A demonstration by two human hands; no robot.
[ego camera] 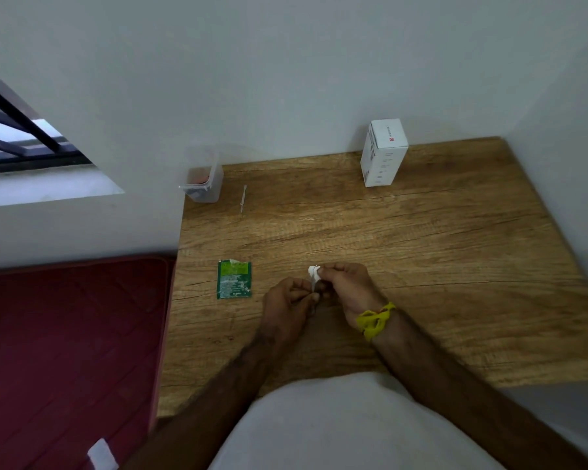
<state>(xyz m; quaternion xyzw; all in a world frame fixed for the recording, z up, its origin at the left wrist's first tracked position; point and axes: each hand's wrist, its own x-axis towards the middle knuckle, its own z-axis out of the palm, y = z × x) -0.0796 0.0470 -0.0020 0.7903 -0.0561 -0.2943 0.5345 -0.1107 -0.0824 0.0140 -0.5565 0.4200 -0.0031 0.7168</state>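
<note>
At the lower centre of the table (421,249), the left grip (287,308) and right grip (348,290), right of the torn sachet (234,279), both pinch a small white piece (312,273). Uneven pulling could tear or drop it.

Left hand (287,300) and right hand (345,286) meet, fingers curled, both pinching a small white paper scrap (312,272); bare forearms converge.

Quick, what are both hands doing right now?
Left hand: pinches the lower end of the small white piece.
Right hand: pinches its top end.
</note>
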